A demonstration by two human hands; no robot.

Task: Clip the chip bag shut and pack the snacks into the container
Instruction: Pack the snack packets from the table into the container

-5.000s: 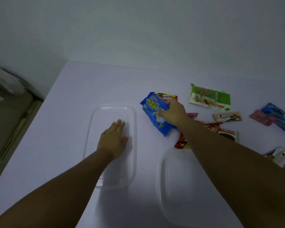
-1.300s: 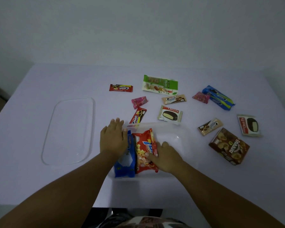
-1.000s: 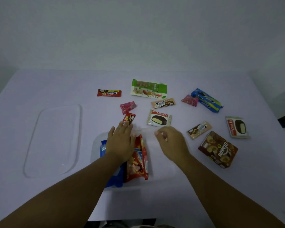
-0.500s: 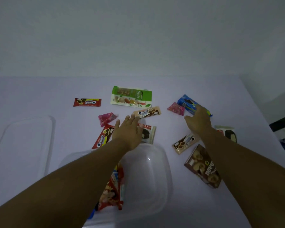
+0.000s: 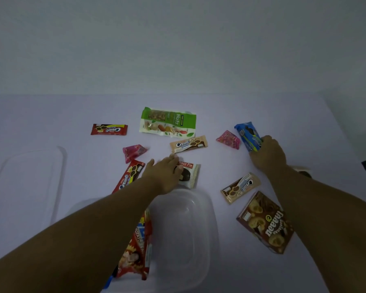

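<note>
A clear plastic container [image 5: 207,225] sits near me with a red chip bag [image 5: 136,250] standing in its left side; my left forearm hides most of what lies beside the bag. My left hand [image 5: 163,176] rests on a white Choco Pie pack [image 5: 189,175] just beyond the container, fingers curled over its left end. Far right, my right hand [image 5: 267,154] closes around the near end of a blue cookie pack [image 5: 246,134] on the table. No clip is visible.
Loose on the white table [image 5: 51,123]: a green nuts bag [image 5: 168,124], two red Cream-O bars [image 5: 109,129] [image 5: 129,176], two beige Cream-O bars [image 5: 188,144] [image 5: 240,187], two pink candies [image 5: 133,151] [image 5: 228,139], a brown cookie box [image 5: 265,222]. The clear lid [image 5: 28,178] lies left.
Both hands left the container and reached out: the left onto the Choco Pie pack, the right across to the blue cookie pack. Earlier the blue bag and the chip bag went into the container.
</note>
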